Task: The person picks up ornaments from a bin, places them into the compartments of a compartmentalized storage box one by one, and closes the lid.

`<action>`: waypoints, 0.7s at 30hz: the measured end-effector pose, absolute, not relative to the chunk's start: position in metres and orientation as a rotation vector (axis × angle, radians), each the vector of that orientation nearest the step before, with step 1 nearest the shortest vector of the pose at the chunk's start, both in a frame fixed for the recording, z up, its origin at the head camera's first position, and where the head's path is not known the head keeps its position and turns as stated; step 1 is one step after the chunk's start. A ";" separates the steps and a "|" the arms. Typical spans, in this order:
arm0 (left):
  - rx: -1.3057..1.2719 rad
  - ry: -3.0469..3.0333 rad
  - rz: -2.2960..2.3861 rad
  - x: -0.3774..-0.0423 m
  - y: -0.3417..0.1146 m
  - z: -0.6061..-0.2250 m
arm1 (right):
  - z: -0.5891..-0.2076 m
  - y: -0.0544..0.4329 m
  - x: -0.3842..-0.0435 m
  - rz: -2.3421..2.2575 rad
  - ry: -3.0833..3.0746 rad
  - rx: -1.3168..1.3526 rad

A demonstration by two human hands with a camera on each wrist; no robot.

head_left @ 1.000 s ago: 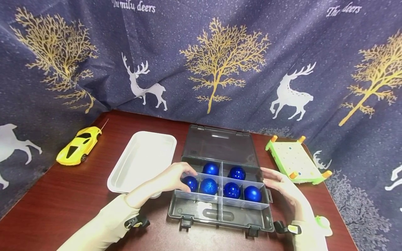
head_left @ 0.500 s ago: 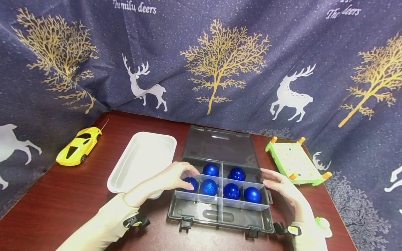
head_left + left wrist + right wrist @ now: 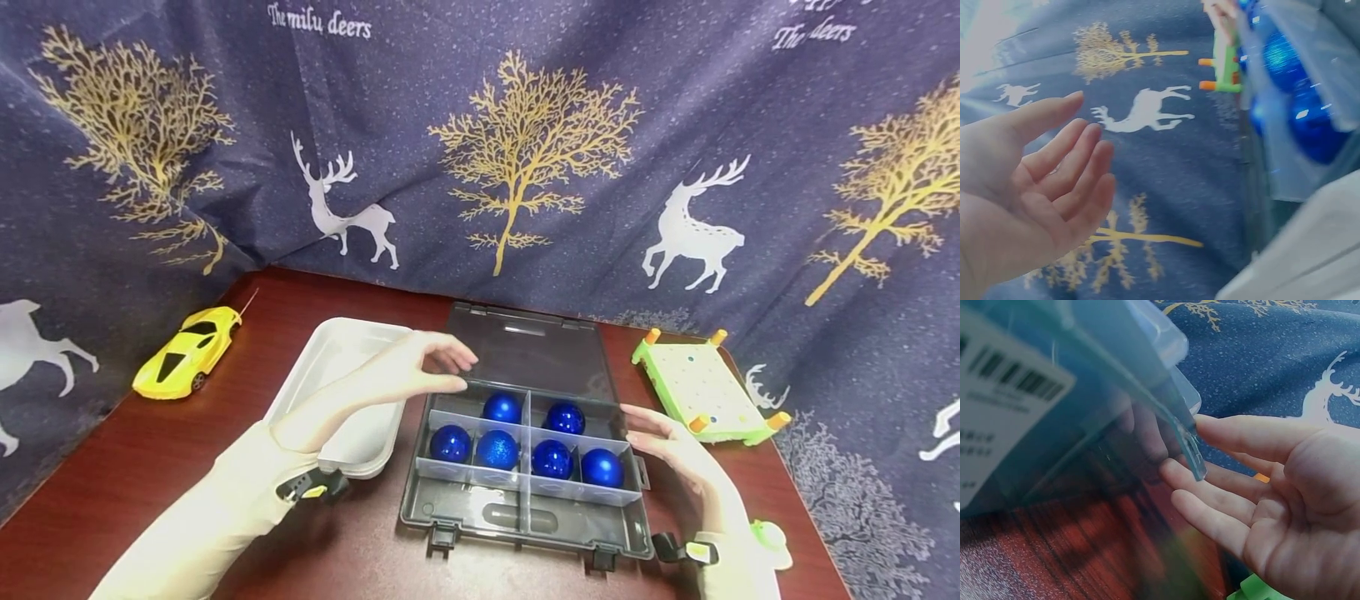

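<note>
A dark translucent divider box (image 3: 467, 500) lies on the table with its lid (image 3: 536, 354) folded back. Several blue balls (image 3: 552, 459) sit in its compartments, some glossy, one glittery (image 3: 497, 450). My left hand (image 3: 416, 367) hovers over the box's back left corner with nothing in it; the left wrist view shows its palm and loosely bent fingers (image 3: 1072, 169). At the box's right end my right hand (image 3: 675, 446) touches the side, fingers fairly straight. In the right wrist view, its thumb (image 3: 1254, 434) meets the box's edge, near a barcode label (image 3: 1013, 387).
A white tray (image 3: 300, 375) stands left of the box, partly under the left forearm. A yellow toy car (image 3: 187, 354) lies at the far left. To the right are a green toy stand with orange pegs (image 3: 701, 387) and a small green-and-white object (image 3: 772, 543). A deer-patterned curtain (image 3: 420, 108) hangs behind.
My left hand has let go of the glossy blue ball in the front left compartment and risen away toward the lid, uncovering the ball. The right hand stays at the box's side.
</note>
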State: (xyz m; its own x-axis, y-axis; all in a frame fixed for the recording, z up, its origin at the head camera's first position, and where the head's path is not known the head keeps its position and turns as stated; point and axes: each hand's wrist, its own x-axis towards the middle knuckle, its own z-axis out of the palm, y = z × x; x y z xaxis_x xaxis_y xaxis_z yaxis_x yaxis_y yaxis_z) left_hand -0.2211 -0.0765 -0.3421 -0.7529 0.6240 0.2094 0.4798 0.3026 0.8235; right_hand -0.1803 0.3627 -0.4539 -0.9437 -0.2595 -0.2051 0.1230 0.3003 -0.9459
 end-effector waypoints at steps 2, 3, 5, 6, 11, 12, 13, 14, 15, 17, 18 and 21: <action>1.037 2.434 1.474 -0.224 -0.078 -0.333 | -0.454 0.363 -0.181 -1.674 2.272 -0.135; 1.041 2.450 1.488 -0.226 -0.078 -0.330 | -0.453 0.363 -0.181 -1.676 2.273 -0.137; 1.022 2.468 1.533 -0.231 -0.078 -0.327 | -0.453 0.363 -0.180 -1.694 2.228 -0.126; 1.000 2.473 1.561 -0.233 -0.078 -0.326 | -0.453 0.363 -0.179 -1.707 2.203 -0.121; 0.811 2.441 1.728 -0.253 -0.077 -0.329 | -0.454 0.363 -0.177 -1.755 2.105 -0.094; 0.755 2.412 1.768 -0.258 -0.076 -0.330 | -0.454 0.363 -0.178 -1.743 2.141 -0.100; 0.703 2.380 1.801 -0.263 -0.075 -0.331 | -0.454 0.363 -0.178 -1.736 2.160 -0.113; 0.651 2.341 1.832 -0.269 -0.075 -0.332 | -0.454 0.363 -0.179 -1.724 2.190 -0.129; 0.604 2.301 1.858 -0.275 -0.074 -0.334 | -0.454 0.363 -0.179 -1.714 2.208 -0.151; 0.508 2.239 1.889 -0.286 -0.071 -0.337 | -0.454 0.363 -0.180 -1.710 2.226 -0.152; 0.469 2.222 1.894 -0.291 -0.069 -0.339 | -0.454 0.363 -0.180 -1.712 2.228 -0.155; 0.344 2.142 1.944 -0.307 -0.062 -0.348 | -0.454 0.364 -0.179 -1.736 2.175 -0.144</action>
State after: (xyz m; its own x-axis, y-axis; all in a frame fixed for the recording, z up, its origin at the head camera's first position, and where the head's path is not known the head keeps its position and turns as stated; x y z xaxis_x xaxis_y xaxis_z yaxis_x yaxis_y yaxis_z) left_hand -0.3066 -0.0624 -0.3478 -0.9464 0.3227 -0.0107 0.0206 0.0935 0.9954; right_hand -0.1791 0.3644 -0.4536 -0.9326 -0.2946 -0.2084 0.1379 0.2428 -0.9602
